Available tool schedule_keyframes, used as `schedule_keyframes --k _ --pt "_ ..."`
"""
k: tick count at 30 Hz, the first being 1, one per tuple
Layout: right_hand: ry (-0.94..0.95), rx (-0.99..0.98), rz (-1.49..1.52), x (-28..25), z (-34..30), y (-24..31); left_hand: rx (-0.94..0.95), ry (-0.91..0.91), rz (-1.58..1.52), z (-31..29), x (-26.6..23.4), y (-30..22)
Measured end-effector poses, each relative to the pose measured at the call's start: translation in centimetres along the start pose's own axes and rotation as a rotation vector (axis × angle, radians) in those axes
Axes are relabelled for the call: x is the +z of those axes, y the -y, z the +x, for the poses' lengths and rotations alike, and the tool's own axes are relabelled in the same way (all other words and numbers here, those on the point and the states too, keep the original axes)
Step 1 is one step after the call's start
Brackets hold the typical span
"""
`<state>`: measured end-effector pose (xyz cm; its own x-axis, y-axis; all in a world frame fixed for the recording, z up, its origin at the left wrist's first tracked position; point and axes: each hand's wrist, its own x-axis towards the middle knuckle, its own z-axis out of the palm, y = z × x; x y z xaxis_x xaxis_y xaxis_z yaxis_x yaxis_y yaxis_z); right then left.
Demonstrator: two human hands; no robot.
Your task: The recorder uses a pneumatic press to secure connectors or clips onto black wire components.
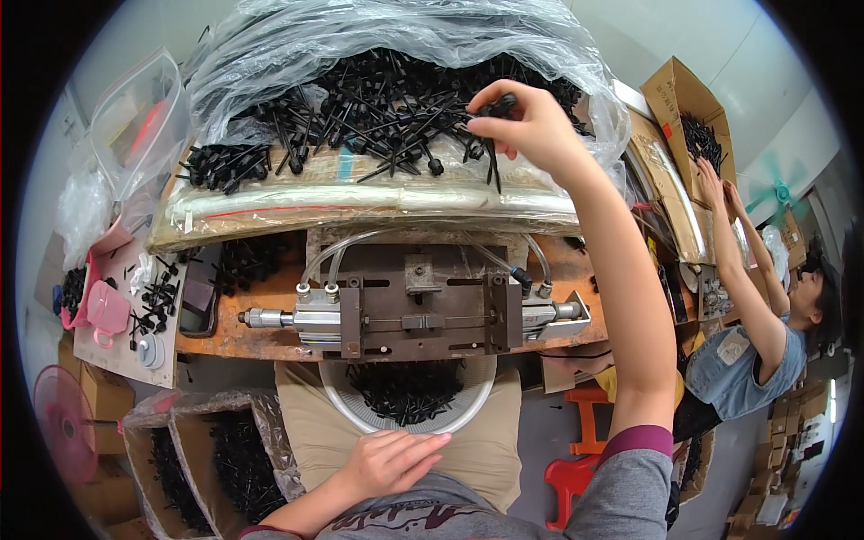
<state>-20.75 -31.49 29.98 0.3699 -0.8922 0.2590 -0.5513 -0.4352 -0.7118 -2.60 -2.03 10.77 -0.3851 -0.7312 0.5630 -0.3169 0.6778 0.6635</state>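
Over the heap of black stemmed plastic parts [387,112], my right hand [538,130] is raised with fingers curled around a few black stemmed plastic parts [498,110]. One thin stem points down below the fingers. My left hand [391,463] lies flat with its fingers stretched out, close to the near rim of a white basket [487,389] on my lap. Black pieces [409,391] fill the basket's bottom. Between basket and heap sits a metal clamping fixture [418,310] with clear air hoses [337,261]; neither hand touches it.
Crumpled clear plastic [270,45] drapes behind the heap. At left stand a pink cup [108,310] and loose black parts [157,301]. Lined boxes of parts [238,468] and a red stool [571,477] flank my legs. A co-worker [742,360] reaches into a cardboard box [675,94].
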Motion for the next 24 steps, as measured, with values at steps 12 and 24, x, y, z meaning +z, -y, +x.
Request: schedule_keyframes --k 12,24 --pt "0.33 0.244 0.884 3.7 -13.4 1.3 -0.292 -0.316 -0.261 5.5 -5.1 0.8" --pt "0.547 0.282 1.333 8.2 -20.5 -2.2 -0.325 -0.061 -0.395 7.1 -5.7 0.4"
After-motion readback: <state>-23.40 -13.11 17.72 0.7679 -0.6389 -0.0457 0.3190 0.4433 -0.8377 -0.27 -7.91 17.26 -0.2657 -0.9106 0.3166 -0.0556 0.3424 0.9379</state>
